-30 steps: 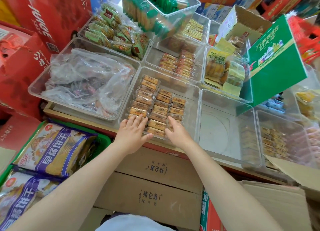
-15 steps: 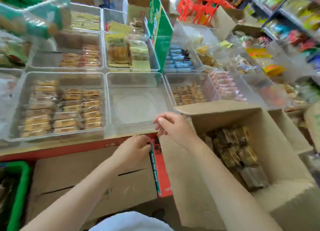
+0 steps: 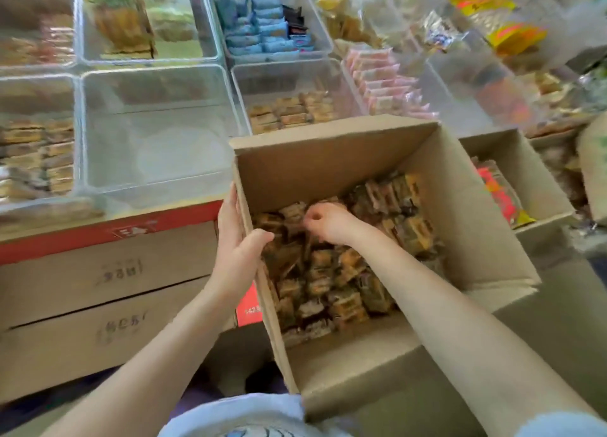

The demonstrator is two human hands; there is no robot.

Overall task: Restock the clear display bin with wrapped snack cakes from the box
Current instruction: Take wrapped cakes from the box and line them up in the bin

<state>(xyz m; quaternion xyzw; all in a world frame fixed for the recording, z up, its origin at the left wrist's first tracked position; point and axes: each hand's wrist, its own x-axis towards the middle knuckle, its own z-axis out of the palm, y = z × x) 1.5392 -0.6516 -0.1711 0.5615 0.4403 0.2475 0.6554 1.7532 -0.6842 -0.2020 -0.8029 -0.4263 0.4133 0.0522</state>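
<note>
Right hand (image 3: 323, 221) now inside box (image 3: 466, 206); clear bins (image 3: 157, 147) crowd counter.

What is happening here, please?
A person is restocking a shop display. The left hand grips the side wall of an open cardboard box, while the right hand reaches in among the wrapped snack cakes, fingers curled. The clear bin beside the box holds nothing yet.

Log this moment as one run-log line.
phase: reaching into box | left hand: gripping box wall | right hand: curled among snack cakes | empty clear bin: not yet restocked
</note>
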